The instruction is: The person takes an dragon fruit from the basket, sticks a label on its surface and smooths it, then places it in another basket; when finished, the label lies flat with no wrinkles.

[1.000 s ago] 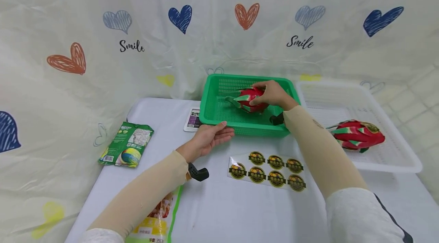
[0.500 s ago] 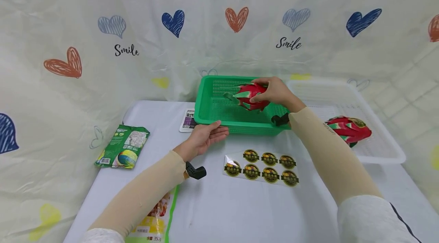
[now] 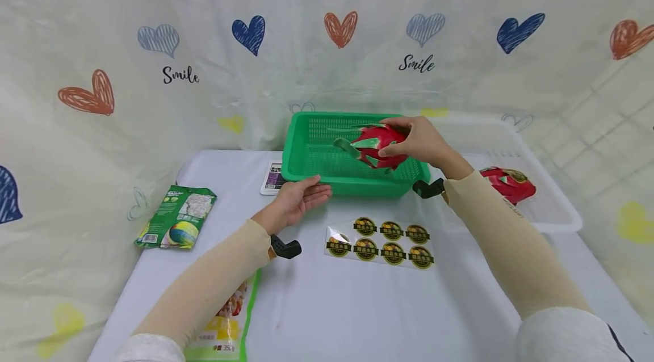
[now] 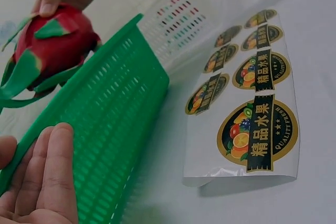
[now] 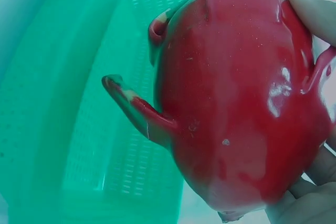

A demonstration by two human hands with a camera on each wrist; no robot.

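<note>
A sticker sheet (image 3: 380,244) is laid before the green basket (image 3: 357,187), gripped at its rim by the left hand (image 3: 295,201), with one dragon fruit (image 3: 516,187) set to the green basket's right in a white basket (image 3: 554,222) and a second dragon fruit (image 3: 375,145) grasped over the green basket by the right hand (image 3: 423,138).

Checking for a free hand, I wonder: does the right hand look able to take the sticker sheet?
Probably not: the right hand grips a dragon fruit, though the sticker sheet lies uncovered.

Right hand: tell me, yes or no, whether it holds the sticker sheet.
No, the right hand grips a red dragon fruit, while the sticker sheet lies on the white table.
</note>
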